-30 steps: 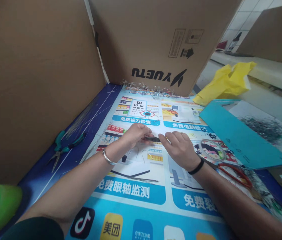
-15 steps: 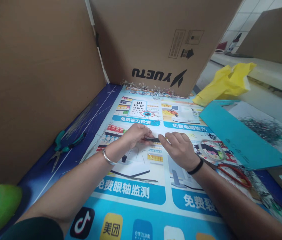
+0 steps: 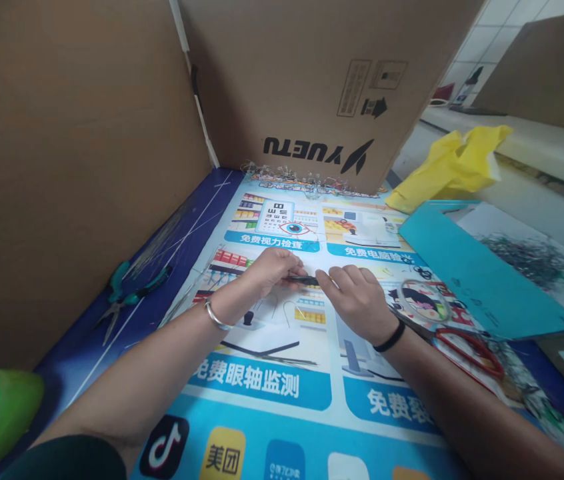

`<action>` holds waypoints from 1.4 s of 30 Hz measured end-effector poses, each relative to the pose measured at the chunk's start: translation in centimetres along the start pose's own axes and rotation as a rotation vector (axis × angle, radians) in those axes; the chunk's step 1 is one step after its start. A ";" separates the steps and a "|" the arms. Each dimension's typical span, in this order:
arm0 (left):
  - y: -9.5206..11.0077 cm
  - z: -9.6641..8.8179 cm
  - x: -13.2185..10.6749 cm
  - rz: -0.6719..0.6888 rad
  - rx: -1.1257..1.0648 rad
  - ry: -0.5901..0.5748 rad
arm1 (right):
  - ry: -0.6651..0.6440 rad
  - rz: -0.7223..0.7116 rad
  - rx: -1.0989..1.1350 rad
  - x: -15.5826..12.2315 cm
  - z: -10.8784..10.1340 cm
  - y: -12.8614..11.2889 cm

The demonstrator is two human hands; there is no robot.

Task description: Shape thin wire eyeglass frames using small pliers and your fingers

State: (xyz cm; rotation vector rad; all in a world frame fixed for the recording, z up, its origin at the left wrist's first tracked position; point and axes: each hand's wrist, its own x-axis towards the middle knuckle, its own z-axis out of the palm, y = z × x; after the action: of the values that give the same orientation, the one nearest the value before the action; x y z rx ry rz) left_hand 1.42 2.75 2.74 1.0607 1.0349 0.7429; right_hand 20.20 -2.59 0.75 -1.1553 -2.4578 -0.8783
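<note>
My left hand [image 3: 276, 270] is closed, its fingertips pinching one end of a thin, dark, rod-like object [image 3: 306, 281]. My right hand [image 3: 359, 301] wraps around the other end, the thumb pressed along it. Exactly what kind of object it is, I cannot make out; the fingers cover much of it. Both hands are over a printed poster [image 3: 289, 407] spread on the table. Just below them lie a few thin bent wires [image 3: 288, 312]. To the left rest teal-handled pliers [image 3: 125, 301] with their jaws apart.
Tall cardboard panels [image 3: 282, 73] stand at the left and back. On the right are red-handled scissors [image 3: 472, 353], a clear ring-shaped roll [image 3: 423, 300], a turquoise folder [image 3: 462, 273] bearing a pile of wire bits [image 3: 527, 257], and a yellow bag [image 3: 449, 170]. A green tape roll [image 3: 17, 413] sits front left.
Barely anything differs: my right hand and the dark object have shifted very slightly. My left hand keeps its place and both grips hold.
</note>
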 end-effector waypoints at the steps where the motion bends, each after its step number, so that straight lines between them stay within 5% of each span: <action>1: 0.0 0.0 0.0 0.005 0.007 -0.001 | -0.007 0.009 0.015 0.0 0.0 0.0; 10: 0.0 -0.4 0.3 0.088 0.136 -0.016 | -0.106 0.095 0.025 0.3 -0.4 -0.9; 21: -0.4 -0.8 0.9 0.205 0.341 -0.157 | -0.487 0.374 0.391 1.2 -1.6 -0.7; 42: -1.0 -1.1 0.9 0.321 0.533 -0.229 | -0.621 0.428 0.692 1.6 -1.6 0.3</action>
State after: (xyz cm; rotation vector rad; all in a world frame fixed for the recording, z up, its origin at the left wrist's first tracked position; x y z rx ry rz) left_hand 0.71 3.57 1.36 1.7603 0.8920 0.5895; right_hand 19.47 -2.53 2.92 -1.7092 -2.4254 0.4969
